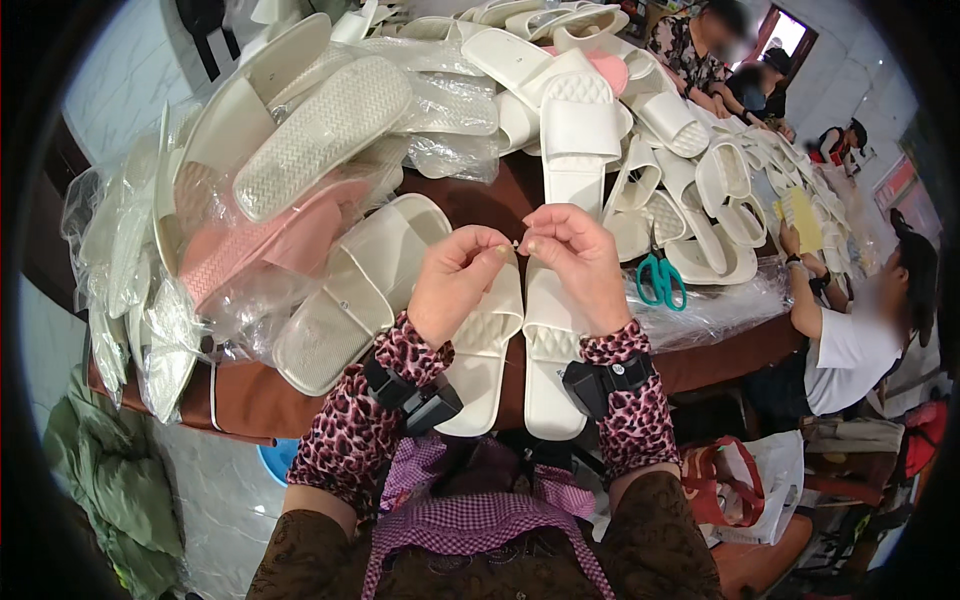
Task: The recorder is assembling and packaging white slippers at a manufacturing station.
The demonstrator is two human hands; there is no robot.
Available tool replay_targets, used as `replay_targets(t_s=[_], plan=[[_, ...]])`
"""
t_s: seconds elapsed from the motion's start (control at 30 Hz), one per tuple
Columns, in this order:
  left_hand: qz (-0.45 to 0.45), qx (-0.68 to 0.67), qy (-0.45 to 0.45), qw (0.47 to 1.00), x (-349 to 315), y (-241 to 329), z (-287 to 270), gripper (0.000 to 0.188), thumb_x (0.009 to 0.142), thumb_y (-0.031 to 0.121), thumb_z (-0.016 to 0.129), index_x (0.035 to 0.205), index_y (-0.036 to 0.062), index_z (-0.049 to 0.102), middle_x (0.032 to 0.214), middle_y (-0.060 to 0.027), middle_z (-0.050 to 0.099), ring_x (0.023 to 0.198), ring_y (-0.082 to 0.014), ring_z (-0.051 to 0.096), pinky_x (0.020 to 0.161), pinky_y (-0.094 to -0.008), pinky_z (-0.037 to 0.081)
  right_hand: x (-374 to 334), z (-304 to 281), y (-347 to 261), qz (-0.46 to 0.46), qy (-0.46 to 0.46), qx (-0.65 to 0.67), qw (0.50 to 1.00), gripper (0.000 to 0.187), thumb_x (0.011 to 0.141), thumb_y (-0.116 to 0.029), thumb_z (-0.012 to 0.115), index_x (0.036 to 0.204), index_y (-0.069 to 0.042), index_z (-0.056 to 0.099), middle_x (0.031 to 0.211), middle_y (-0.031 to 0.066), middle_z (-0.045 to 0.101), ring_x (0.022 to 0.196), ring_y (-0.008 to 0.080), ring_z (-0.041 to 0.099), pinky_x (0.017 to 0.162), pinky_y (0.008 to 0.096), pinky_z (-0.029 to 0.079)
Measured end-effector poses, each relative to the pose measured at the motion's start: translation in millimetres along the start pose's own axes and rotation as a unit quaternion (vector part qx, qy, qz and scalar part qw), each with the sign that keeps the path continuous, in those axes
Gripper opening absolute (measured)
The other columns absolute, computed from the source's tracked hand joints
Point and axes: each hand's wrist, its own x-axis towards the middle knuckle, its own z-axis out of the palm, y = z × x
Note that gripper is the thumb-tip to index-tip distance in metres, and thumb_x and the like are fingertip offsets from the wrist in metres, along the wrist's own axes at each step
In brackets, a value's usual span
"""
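Note:
My left hand (462, 283) and my right hand (574, 262) meet fingertip to fingertip above the table, both closed in a pinch. Between them shows a tiny whitish bit, too small to name. Below my left hand lies one white slipper (478, 372), its strap partly covered by the hand. A second white slipper (552, 385) lies beside it under my right hand, toe end hidden. Both heels point toward me at the table's edge. Another white slipper (575, 135) stands just beyond my fingers, on the pile.
Teal-handled scissors (661, 280) lie to the right near plastic film (730, 308). Plastic-wrapped white slippers (325, 135) and a pink one (265, 245) are heaped on the left. Loose slippers cover the far side of the brown table (255, 405). A co-worker in white (855, 350) sits at right.

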Motion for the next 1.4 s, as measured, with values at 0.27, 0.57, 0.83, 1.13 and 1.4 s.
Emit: replay_targets(t_s=[0.27,0.57,0.83,1.13,1.4], plan=[[-0.034,-0.037,0.009,0.999,-2.3,2.0,-1.1,0.007,0.087,0.010,0.053,0.090,0.0051,0.057,0.065,0.0021,0.052,0.054,-0.0031,0.044,0.047,-0.0165,0.033,-9.4,2.7,2.6,-0.043,0.004,-0.140,0.989,0.009,0.075,0.000,0.063,0.084,0.000,0.060,0.077,0.0021,0.061,0.070,0.0076,0.056,0.064,0.0224,0.045],[-0.039,-0.081,0.001,0.996,-0.4,-4.1,-2.7,0.004,0.087,0.009,0.053,0.089,0.0071,0.055,0.069,-0.0017,0.057,0.055,-0.0044,0.046,0.047,-0.0168,0.035,-8.4,0.4,8.7,-0.054,0.001,-0.168,0.984,0.011,0.074,-0.002,0.063,0.084,-0.001,0.061,0.073,0.0034,0.060,0.065,0.0089,0.056,0.059,0.0227,0.044],[-0.049,-0.104,0.018,0.993,-0.7,-5.2,-1.9,0.005,0.083,0.008,0.053,0.088,0.0056,0.054,0.066,0.0008,0.054,0.049,-0.0031,0.042,0.045,-0.0171,0.033,-9.9,-0.2,9.1,-0.055,-0.002,-0.179,0.982,0.010,0.074,-0.002,0.064,0.083,-0.002,0.060,0.073,0.0037,0.061,0.064,0.0093,0.056,0.059,0.0227,0.045],[-0.046,-0.099,0.011,0.994,-2.0,-4.8,-1.6,0.005,0.086,0.007,0.052,0.090,0.0064,0.055,0.065,0.0020,0.049,0.053,-0.0044,0.040,0.046,-0.0180,0.031,-11.1,-0.1,11.3,-0.042,-0.002,-0.176,0.984,0.009,0.074,-0.004,0.064,0.083,-0.002,0.061,0.073,0.0035,0.060,0.067,0.0102,0.057,0.060,0.0235,0.046],[-0.042,-0.107,0.006,0.993,-1.2,-7.8,-2.5,0.008,0.085,0.013,0.055,0.086,0.0057,0.055,0.064,0.0024,0.050,0.051,-0.0026,0.039,0.045,-0.0167,0.031,-11.3,-0.1,10.3,-0.040,-0.007,-0.171,0.984,0.009,0.074,-0.003,0.063,0.082,-0.002,0.060,0.073,0.0035,0.060,0.067,0.0105,0.057,0.060,0.0237,0.045]])
